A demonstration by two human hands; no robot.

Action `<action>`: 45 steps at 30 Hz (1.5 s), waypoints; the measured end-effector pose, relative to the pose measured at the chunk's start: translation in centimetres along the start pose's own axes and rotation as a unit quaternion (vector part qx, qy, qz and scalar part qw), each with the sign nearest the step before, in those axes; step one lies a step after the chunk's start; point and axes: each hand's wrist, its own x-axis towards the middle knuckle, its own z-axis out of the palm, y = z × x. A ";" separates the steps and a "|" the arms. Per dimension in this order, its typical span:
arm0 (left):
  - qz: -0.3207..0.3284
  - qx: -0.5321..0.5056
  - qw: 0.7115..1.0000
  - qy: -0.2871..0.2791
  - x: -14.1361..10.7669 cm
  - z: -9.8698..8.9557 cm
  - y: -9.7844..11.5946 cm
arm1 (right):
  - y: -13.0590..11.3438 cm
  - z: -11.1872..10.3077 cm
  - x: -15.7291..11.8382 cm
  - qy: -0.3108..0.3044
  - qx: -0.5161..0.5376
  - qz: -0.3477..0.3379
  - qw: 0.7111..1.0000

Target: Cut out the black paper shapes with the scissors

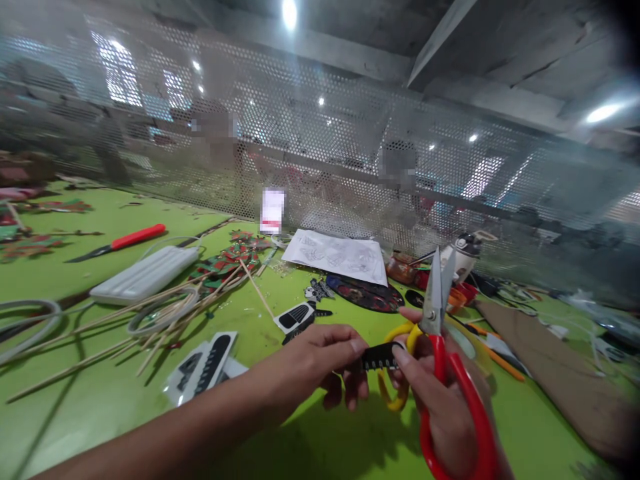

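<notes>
My left hand [330,357] pinches one end of a small flat black cutout [380,357] with a notched lower edge. The thumb of my right hand [445,393] presses on the cutout's other end. Scissors [437,300] with red and yellow handle loops also sit in my right hand, their blades pointing up and slightly apart, away from the cutout. Left of my hands lie white-backed pieces [213,363] with black shapes on them. Another black-and-white cutout [295,317] rests just beyond my left hand.
Thin wooden sticks [165,327], a white power strip [145,273] with cable and a red-handled knife [137,237] lie at left. A drawing sheet [337,257] leans before a perforated screen [310,147]. Brown cardboard [555,380] and orange-handled pliers [503,353] are at right.
</notes>
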 end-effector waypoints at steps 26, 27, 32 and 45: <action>0.011 -0.012 0.999 0.036 0.2 0.1 -0.6 | 0.6 0.2 -0.7 0.004 -0.035 0.016 0.999; 0.009 -0.007 0.999 0.032 0.3 0.1 -0.5 | 0.6 0.1 -0.7 0.001 -0.039 0.012 0.999; 0.001 0.022 0.999 0.032 0.1 0.2 -0.3 | 0.2 0.2 -0.7 -0.001 -0.039 -0.003 0.999; 0.110 -0.002 0.985 0.134 -0.2 0.1 0.6 | 2.3 1.3 0.4 -0.054 0.042 0.079 0.995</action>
